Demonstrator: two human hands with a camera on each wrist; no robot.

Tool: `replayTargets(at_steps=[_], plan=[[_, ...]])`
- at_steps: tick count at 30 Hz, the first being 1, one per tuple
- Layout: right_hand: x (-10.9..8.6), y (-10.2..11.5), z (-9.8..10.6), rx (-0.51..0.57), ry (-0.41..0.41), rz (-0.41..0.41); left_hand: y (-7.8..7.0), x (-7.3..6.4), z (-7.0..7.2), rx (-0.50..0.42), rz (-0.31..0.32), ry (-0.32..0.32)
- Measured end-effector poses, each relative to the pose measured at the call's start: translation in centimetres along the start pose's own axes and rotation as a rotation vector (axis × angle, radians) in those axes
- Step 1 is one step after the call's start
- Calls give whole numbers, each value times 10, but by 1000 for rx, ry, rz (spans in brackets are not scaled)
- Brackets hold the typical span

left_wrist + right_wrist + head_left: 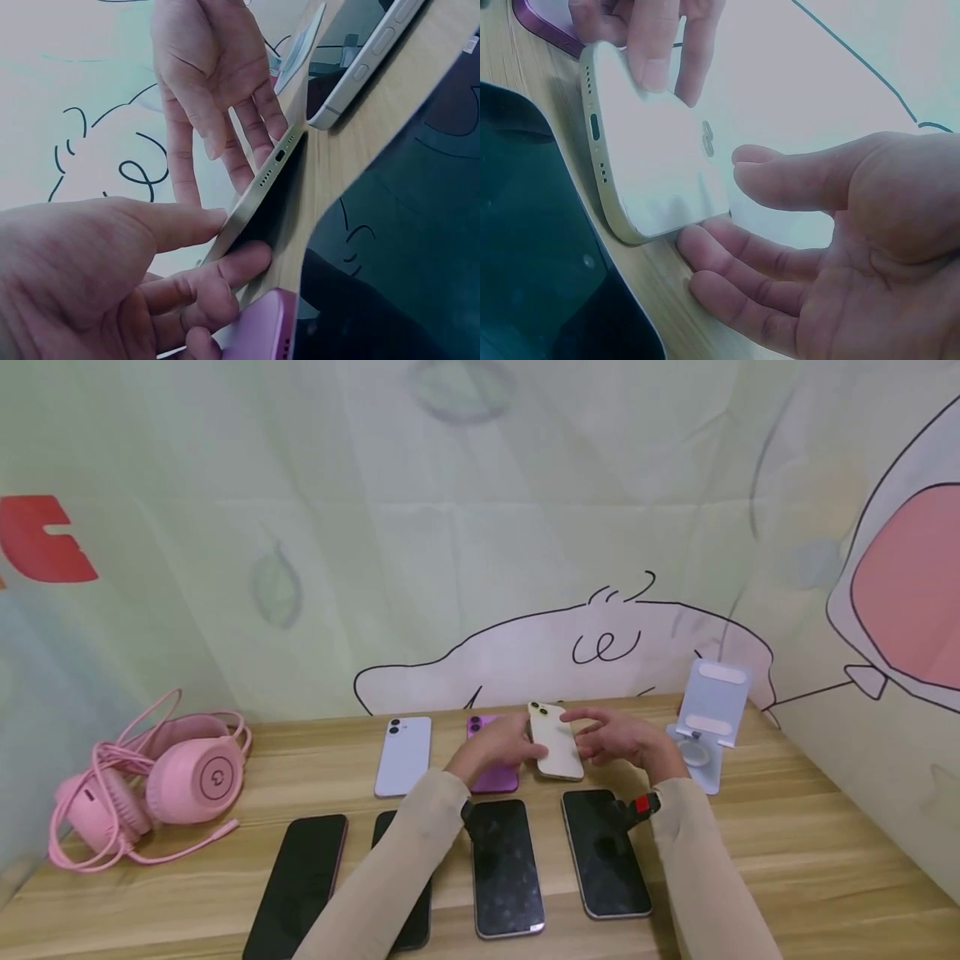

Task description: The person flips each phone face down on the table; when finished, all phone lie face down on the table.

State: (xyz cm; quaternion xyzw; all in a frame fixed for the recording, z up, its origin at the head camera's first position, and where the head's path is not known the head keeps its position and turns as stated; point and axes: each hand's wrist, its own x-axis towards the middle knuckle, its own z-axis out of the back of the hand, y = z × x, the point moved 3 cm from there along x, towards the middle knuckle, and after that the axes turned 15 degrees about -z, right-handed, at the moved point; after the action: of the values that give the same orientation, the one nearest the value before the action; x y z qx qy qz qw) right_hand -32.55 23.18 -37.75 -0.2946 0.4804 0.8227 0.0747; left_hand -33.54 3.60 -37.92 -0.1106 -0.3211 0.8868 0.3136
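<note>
A cream-white phone [555, 752] is held back side up, tilted off the wooden table, with its camera end away from me. My left hand [501, 747] pinches its left edge, thumb on the back and fingers underneath, as the left wrist view shows. At the opposite edge is my right hand [622, 739], thumb apart from the phone and fingers loosely bent beside it. In the right wrist view those fingertips [705, 244] lie close to the edge; I cannot tell if they touch. A purple phone [495, 779] lies partly hidden under my left hand.
A pale lavender phone [403, 758] lies to the left. Nearer me are several dark-screened phones, among them one in the middle [508, 868] and one at the right [606, 852]. A pale folding stand [716, 693] stands right; a pink headset [198, 781] lies far left.
</note>
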Motion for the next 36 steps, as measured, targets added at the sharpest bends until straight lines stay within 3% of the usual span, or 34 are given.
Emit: replayTargets(at_steps=[8,14,23,36], plan=[[-2,5,4,-21,-11,5,-3,0,2,-9,11,9],[-1,6,3,-27,-23,10,-6,1,0,69,-36,62],[-1,4,-1,-7,-41,-32,-8,1,-5,181,6,75],[1,-1,-2,-36,-63,-50,-7,-2,-10,113,30,41]])
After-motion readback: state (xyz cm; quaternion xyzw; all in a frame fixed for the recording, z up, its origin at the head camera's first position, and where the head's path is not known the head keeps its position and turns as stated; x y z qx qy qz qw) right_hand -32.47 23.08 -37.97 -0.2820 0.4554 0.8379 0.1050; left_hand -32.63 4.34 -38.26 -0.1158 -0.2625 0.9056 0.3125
